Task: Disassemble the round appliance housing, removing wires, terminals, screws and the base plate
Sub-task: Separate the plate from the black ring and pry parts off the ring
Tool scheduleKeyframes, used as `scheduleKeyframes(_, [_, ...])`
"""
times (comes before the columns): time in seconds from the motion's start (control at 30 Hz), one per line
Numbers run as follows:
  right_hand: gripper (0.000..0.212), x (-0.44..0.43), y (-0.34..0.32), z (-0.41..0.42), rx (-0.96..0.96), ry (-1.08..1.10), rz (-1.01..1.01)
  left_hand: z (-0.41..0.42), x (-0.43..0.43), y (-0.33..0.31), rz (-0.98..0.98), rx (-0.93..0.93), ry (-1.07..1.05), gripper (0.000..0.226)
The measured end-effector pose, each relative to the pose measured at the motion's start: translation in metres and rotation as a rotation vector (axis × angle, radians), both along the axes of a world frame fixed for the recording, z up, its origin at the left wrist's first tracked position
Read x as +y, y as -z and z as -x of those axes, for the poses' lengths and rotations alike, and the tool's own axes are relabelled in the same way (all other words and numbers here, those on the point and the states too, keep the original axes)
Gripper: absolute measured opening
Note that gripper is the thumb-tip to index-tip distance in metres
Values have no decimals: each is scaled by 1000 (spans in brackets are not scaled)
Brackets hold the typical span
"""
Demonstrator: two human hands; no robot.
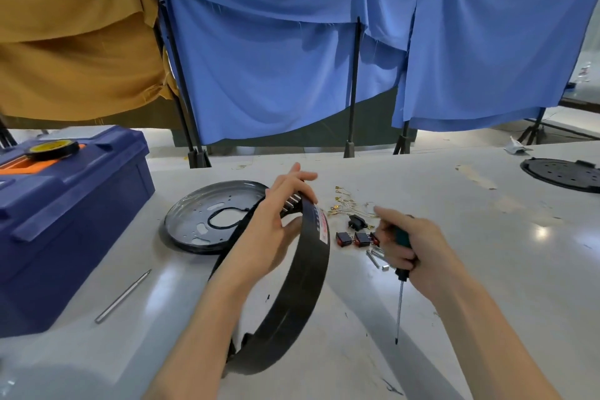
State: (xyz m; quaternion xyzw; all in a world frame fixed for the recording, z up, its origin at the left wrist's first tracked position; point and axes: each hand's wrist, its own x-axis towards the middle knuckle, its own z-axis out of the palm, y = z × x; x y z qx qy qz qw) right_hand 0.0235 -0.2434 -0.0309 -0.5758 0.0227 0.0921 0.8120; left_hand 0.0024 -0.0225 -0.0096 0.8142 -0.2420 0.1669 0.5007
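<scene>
My left hand point(276, 221) grips the top of the black round housing ring point(298, 302), which stands tilted on edge on the table, with my thumb inside the ring and my fingers over its rim. A red-and-white label shows near the top of the ring. My right hand point(412, 247) holds a green-handled screwdriver point(400, 299) to the right of the ring, with its tip pointing down at the table. The dark metal base plate point(198, 221) lies flat behind the ring. Loose wires with terminals point(344, 204), red switches point(354, 239) and small metal pieces point(376, 258) lie between my hands.
A blue toolbox point(65, 211) with a roll of tape point(52, 149) on it stands at the left. In front of it lies a metal rod point(123, 295). A black round lid point(561, 174) is at the far right. Blue and brown cloths hang behind the table.
</scene>
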Motion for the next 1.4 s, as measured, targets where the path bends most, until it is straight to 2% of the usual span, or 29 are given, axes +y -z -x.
scheduleKeyframes(0.07, [31,7,3,4,-44,-136,45,-3,-1,-6,120,38,42,27])
scheduleKeyframes(0.23, [28,28,3,13,-155,-326,22,-3,-8,-8,89,7,68,41])
scheduleKeyframes(0.4, [34,36,0,20,-134,-335,-120,2,-13,-4,135,-3,80,24])
scheduleKeyframes(0.47, [30,33,-2,20,-116,-337,-117,-1,-15,-1,78,-10,32,21])
scheduleKeyframes(0.57, [22,27,-3,17,-49,-337,-78,-8,-17,7,-60,-27,-82,30])
scheduleKeyframes(0.67, [23,16,-1,6,0,-170,-61,-14,-16,15,-191,-76,-140,47])
scheduleKeyframes(0.8, [22,-15,3,-13,22,263,-282,-18,-14,41,-316,-48,-103,33])
scheduleKeyframes(0.9, [27,-40,11,-20,40,441,-388,-20,-14,57,-463,-44,-98,37])
scheduleKeyframes(0.97, [31,-50,16,-22,60,517,-378,-20,-14,63,-518,-34,-75,36])
scheduleKeyframes(1.1, [43,-54,25,-25,106,618,-302,-18,-20,70,-630,19,13,20])
scheduleKeyframes(1.23, [55,-51,31,-25,144,734,-169,-16,-25,74,-754,94,46,22])
scheduleKeyframes(1.33, [54,-50,34,-26,158,793,-129,-15,-27,72,-793,121,51,25])
scheduleKeyframes(1.4, [55,-50,35,-27,138,797,-134,-13,-27,68,-799,132,32,41])
